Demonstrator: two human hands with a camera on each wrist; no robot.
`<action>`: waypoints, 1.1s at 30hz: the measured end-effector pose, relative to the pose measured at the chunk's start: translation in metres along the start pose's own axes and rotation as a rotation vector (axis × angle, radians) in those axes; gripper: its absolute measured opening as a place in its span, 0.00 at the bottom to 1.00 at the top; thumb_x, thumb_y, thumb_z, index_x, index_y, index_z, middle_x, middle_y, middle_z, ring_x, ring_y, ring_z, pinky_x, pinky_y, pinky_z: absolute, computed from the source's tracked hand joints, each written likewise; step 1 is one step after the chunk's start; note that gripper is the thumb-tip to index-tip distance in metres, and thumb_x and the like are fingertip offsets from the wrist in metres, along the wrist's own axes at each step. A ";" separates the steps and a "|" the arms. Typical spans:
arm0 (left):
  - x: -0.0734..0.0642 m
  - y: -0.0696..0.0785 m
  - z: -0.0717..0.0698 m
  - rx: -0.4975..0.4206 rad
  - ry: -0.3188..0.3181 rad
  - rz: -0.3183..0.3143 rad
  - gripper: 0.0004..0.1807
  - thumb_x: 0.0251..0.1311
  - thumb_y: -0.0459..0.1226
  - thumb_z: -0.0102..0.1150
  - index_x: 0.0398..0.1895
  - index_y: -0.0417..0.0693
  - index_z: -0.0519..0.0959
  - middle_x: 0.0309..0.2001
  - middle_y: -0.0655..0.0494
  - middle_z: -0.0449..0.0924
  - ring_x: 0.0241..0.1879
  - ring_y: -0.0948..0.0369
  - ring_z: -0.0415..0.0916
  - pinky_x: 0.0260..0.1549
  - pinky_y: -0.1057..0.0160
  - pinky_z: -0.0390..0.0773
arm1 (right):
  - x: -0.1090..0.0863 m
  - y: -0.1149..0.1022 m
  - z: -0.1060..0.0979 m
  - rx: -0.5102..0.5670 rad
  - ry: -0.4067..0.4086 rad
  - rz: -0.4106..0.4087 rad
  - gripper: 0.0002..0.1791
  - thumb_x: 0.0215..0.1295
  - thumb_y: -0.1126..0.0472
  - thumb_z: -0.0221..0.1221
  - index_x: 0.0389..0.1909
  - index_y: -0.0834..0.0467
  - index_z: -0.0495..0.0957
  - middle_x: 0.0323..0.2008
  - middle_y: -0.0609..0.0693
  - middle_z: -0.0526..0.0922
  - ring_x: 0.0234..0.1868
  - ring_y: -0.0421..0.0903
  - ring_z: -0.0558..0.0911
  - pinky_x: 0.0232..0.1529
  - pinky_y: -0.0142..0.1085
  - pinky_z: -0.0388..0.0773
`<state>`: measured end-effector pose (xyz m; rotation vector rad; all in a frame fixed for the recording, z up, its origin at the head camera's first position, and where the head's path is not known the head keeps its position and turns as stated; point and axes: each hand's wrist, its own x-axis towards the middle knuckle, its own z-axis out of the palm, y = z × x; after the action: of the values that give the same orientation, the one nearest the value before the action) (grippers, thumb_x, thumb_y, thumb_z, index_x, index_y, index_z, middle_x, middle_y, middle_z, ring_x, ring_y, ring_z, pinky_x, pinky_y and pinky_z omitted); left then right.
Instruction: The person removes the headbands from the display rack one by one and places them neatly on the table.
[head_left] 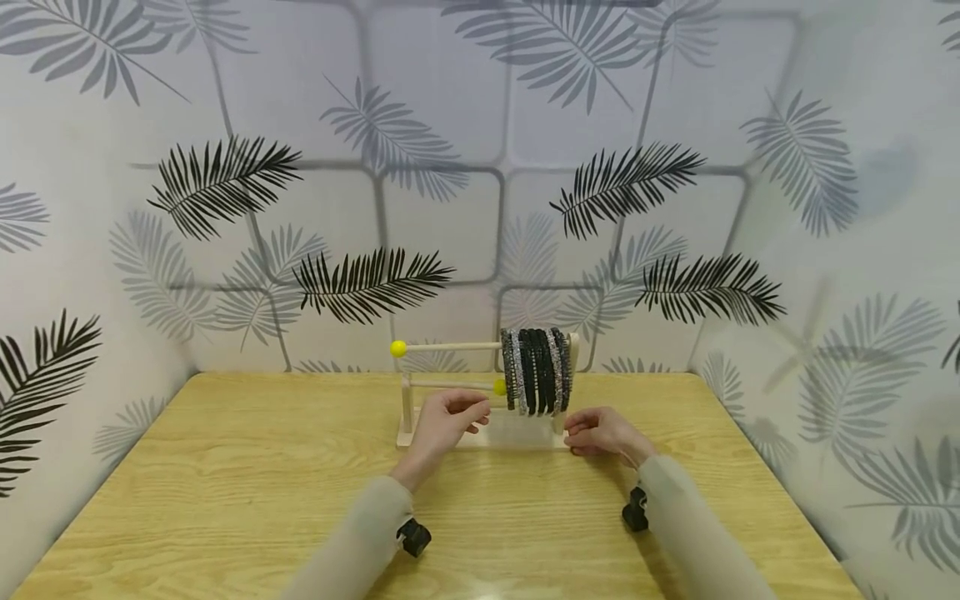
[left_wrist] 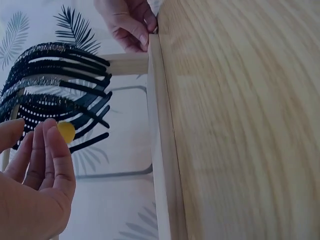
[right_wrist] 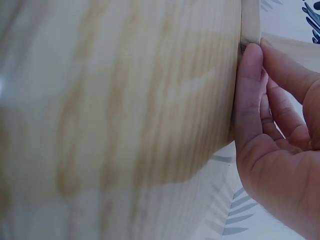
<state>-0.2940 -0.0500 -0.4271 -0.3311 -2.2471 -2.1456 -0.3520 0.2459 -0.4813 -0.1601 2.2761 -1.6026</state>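
Here's the broad wooden table (head_left: 262,467), and on it stands a pale wooden rack (head_left: 407,408)! Black and silvery headbands (head_left: 536,371) crowd the right end of its upper rod (head_left: 453,346); the left wrist view picks out their curved sides and free ends. Left hand (head_left: 442,425) just beside them, its grip loosely spread! Right hand (head_left: 606,433), grip pinching the end of the base (head_left: 510,442), close up in the right wrist view! Smallest, two yellow balls (head_left: 398,348) cap the rods, both visible only from the head.

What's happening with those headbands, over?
Left hand appears empty, by lower yellow ball. Right hand pinching end of rack's base. Headbands hanging on upper bar. No obvious obstruction.
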 end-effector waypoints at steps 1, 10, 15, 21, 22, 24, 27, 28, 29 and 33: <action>-0.001 0.003 0.002 -0.003 -0.006 0.001 0.13 0.65 0.33 0.61 0.50 0.35 0.82 0.44 0.40 0.85 0.41 0.48 0.83 0.42 0.51 0.83 | 0.000 0.001 0.000 -0.005 -0.002 -0.004 0.18 0.60 0.74 0.63 0.51 0.73 0.75 0.37 0.53 0.81 0.34 0.42 0.82 0.41 0.35 0.84; 0.004 -0.004 0.018 -0.049 0.020 0.035 0.18 0.60 0.34 0.67 0.53 0.37 0.81 0.50 0.41 0.83 0.43 0.62 0.81 0.44 0.64 0.80 | 0.001 0.004 -0.004 -0.080 -0.034 -0.068 0.20 0.55 0.73 0.68 0.49 0.72 0.76 0.36 0.52 0.82 0.35 0.40 0.80 0.37 0.28 0.80; 0.012 -0.012 0.027 -0.063 0.032 0.055 0.18 0.57 0.36 0.70 0.50 0.40 0.83 0.48 0.44 0.84 0.43 0.60 0.80 0.44 0.66 0.80 | 0.001 0.003 -0.005 -0.073 -0.041 -0.064 0.20 0.55 0.73 0.67 0.49 0.71 0.76 0.36 0.52 0.81 0.35 0.40 0.79 0.36 0.28 0.80; 0.014 -0.012 0.036 -0.051 0.032 0.076 0.18 0.57 0.38 0.70 0.50 0.40 0.83 0.46 0.45 0.85 0.42 0.61 0.81 0.45 0.63 0.80 | 0.001 0.002 -0.005 -0.066 -0.046 -0.058 0.20 0.56 0.74 0.67 0.50 0.72 0.76 0.36 0.52 0.82 0.35 0.40 0.80 0.37 0.29 0.81; 0.014 -0.011 0.037 -0.051 0.031 0.075 0.18 0.58 0.38 0.70 0.50 0.40 0.83 0.47 0.45 0.85 0.42 0.61 0.81 0.46 0.63 0.80 | 0.001 0.002 -0.005 -0.073 -0.047 -0.064 0.20 0.56 0.73 0.67 0.50 0.72 0.75 0.37 0.52 0.82 0.35 0.40 0.80 0.38 0.29 0.81; 0.014 -0.009 0.039 -0.044 0.026 0.072 0.17 0.59 0.38 0.69 0.50 0.41 0.83 0.47 0.45 0.85 0.42 0.62 0.81 0.46 0.62 0.80 | 0.001 0.002 -0.006 -0.084 -0.049 -0.072 0.20 0.56 0.73 0.67 0.50 0.72 0.75 0.37 0.52 0.82 0.36 0.40 0.80 0.38 0.29 0.81; 0.012 -0.002 0.041 -0.036 0.015 0.071 0.17 0.61 0.38 0.67 0.51 0.40 0.83 0.47 0.45 0.85 0.41 0.63 0.80 0.46 0.63 0.79 | 0.002 0.003 -0.007 -0.102 -0.058 -0.096 0.20 0.56 0.73 0.67 0.50 0.73 0.75 0.37 0.54 0.83 0.36 0.40 0.80 0.39 0.28 0.80; 0.012 -0.001 0.042 -0.031 0.011 0.068 0.17 0.61 0.38 0.66 0.51 0.40 0.83 0.47 0.45 0.85 0.41 0.64 0.80 0.46 0.63 0.79 | 0.002 0.003 -0.007 -0.103 -0.062 -0.098 0.20 0.56 0.73 0.66 0.50 0.73 0.75 0.37 0.54 0.83 0.37 0.40 0.80 0.39 0.28 0.80; 0.012 0.000 0.042 -0.027 0.005 0.070 0.17 0.62 0.38 0.65 0.51 0.40 0.83 0.47 0.45 0.85 0.41 0.64 0.80 0.46 0.63 0.79 | 0.002 0.004 -0.007 -0.101 -0.064 -0.099 0.20 0.56 0.73 0.66 0.50 0.73 0.75 0.37 0.54 0.83 0.37 0.40 0.80 0.39 0.28 0.80; 0.014 0.000 0.042 -0.009 -0.010 0.072 0.16 0.64 0.41 0.64 0.51 0.41 0.83 0.46 0.47 0.85 0.41 0.64 0.79 0.46 0.63 0.79 | 0.003 0.002 -0.006 -0.087 -0.064 -0.092 0.20 0.56 0.73 0.66 0.50 0.73 0.75 0.36 0.52 0.82 0.36 0.40 0.80 0.39 0.28 0.81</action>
<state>-0.3025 -0.0060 -0.4276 -0.4177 -2.1953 -2.1244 -0.3567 0.2516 -0.4822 -0.3379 2.3214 -1.5201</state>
